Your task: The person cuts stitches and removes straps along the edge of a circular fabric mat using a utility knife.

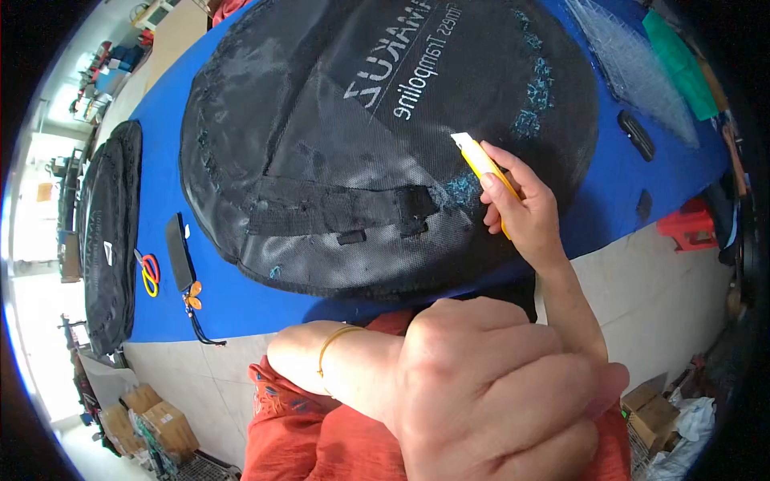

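Observation:
My right hand (521,200) grips a yellow utility knife (483,167), its tip pointing up and left over the black round trampoline (337,152). My left hand (497,385) is raised close to the camera with its fingers curled together; whatever it may hold is hidden. The trampoline lies flat with white lettering (413,76) on it. Teal thread-like patches (461,190) show on its surface near the knife. A black strap with a buckle (337,210) crosses its near part.
The blue table (160,104) carries red-and-yellow scissors (149,274), a black case (178,252) with an orange charm, another black bag (108,232), a black object (636,135) and clear plastic (634,72). A red stool (688,228) stands at right.

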{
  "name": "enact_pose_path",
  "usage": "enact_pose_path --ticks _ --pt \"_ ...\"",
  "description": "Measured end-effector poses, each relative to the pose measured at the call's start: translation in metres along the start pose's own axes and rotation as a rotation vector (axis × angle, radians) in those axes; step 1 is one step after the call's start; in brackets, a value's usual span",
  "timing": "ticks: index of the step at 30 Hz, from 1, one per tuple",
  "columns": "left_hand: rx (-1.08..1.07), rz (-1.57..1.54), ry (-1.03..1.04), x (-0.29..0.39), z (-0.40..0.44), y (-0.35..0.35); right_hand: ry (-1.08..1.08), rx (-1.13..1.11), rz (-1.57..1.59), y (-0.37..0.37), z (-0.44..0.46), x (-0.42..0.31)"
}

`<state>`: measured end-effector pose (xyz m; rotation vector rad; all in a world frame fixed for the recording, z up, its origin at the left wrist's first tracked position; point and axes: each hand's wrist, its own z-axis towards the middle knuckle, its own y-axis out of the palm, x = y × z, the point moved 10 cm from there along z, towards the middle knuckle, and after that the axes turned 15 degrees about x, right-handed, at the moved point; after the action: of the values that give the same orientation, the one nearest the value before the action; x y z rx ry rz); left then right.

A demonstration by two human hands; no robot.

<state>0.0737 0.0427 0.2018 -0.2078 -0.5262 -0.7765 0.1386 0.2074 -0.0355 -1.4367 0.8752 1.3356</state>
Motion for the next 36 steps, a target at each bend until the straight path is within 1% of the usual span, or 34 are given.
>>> enact_pose_path --ticks 1,2,4,5,7,9,11,12,13,14,15,17,19,20,21,23,26,31,34,36 --pt "-0.008 -0.148 -0.200 -0.016 -0.006 0.002 -0.012 0.003 -0.010 0.000 0.001 -0.002" --pt "-0.007 -0.148 -0.202 -0.014 -0.008 0.002 -0.011 0.002 -0.012 0.000 0.001 -0.003" --pt "0.090 0.181 0.116 0.012 0.006 -0.007 0.018 0.000 -0.001 0.000 0.001 -0.002" --pt "0.090 0.184 0.112 0.010 0.006 -0.012 0.022 -0.003 -0.002 0.001 0.000 -0.002" --pt "-0.081 0.051 0.023 0.000 0.001 -0.010 0.042 0.009 0.016 0.001 0.001 -0.001" --pt "0.237 -0.038 0.103 -0.023 -0.041 -0.019 0.037 0.014 0.023 -0.001 0.001 0.000" --pt "-0.311 0.468 -0.310 -0.080 -0.032 -0.002 0.052 0.021 0.037 -0.001 0.001 0.003" --pt "-0.212 0.356 -0.315 -0.114 -0.044 -0.012 0.036 0.019 0.050 -0.001 0.002 0.002" --pt "-0.185 0.449 -0.736 -0.165 -0.074 -0.028 0.085 0.025 0.057 -0.001 0.001 0.003" --pt "-0.221 0.562 -0.626 -0.186 -0.080 -0.038 0.077 0.013 0.080 -0.001 0.001 0.004" --pt "-0.248 0.620 -0.583 -0.203 -0.092 -0.047 0.069 0.000 0.102 0.000 0.001 0.006" --pt "-0.294 0.615 -0.549 -0.206 -0.099 -0.047 0.049 0.002 0.085 -0.001 0.001 0.006" --pt "-0.372 0.576 -0.554 -0.202 -0.106 -0.040 -0.022 0.004 0.049 0.000 0.001 -0.001" --pt "-0.407 0.588 -0.484 -0.197 -0.106 -0.035 -0.016 0.008 0.048 0.000 0.001 -0.002" --pt "-0.416 0.583 -0.487 -0.195 -0.105 -0.033 -0.012 0.015 0.024 -0.001 0.001 -0.003" --pt "-0.459 0.696 -0.587 -0.202 -0.109 -0.035 0.003 0.030 -0.006 -0.002 0.000 -0.001" --pt "-0.483 0.689 -0.550 -0.204 -0.111 -0.032 0.003 0.039 -0.031 -0.002 0.000 0.001" --pt "-0.505 0.668 -0.584 -0.211 -0.114 -0.031 -0.029 0.029 -0.039 -0.003 0.000 0.000" --pt "-0.518 0.631 -0.579 -0.213 -0.112 -0.030 0.009 0.031 -0.034 -0.003 -0.001 -0.001" --pt "-0.488 0.602 -0.590 -0.214 -0.112 -0.031 0.015 0.030 -0.026 -0.002 -0.001 -0.001"
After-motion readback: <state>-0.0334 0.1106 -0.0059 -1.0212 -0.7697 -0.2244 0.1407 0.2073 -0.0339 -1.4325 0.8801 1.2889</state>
